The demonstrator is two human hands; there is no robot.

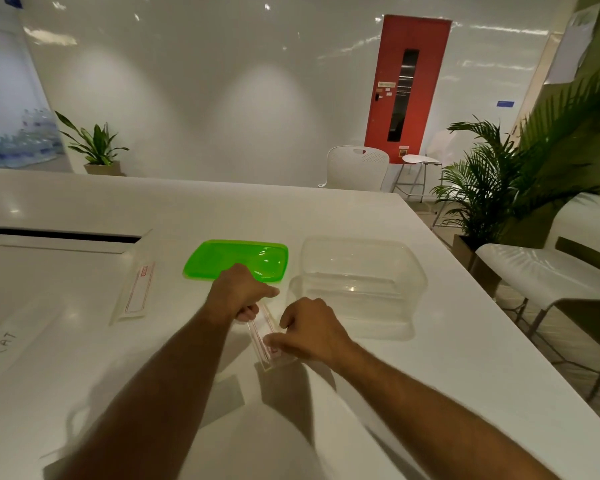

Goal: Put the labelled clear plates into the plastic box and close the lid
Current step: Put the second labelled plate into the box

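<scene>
A clear plate with a red-outlined label (265,336) is held on edge just above the white table, between both hands. My left hand (241,292) grips its far end and my right hand (309,329) pinches its near end. A second labelled clear plate (136,292) lies flat on the table to the left. The clear plastic box (357,282) stands open to the right of my hands, and I cannot tell whether anything is inside it. The green lid (238,259) lies flat behind my left hand, to the left of the box.
The white table (84,375) has a dark slot (59,235) at the left and its right edge near the box. A white bench (548,271), palm plants (499,188) and white chairs (357,168) stand beyond the table on the right.
</scene>
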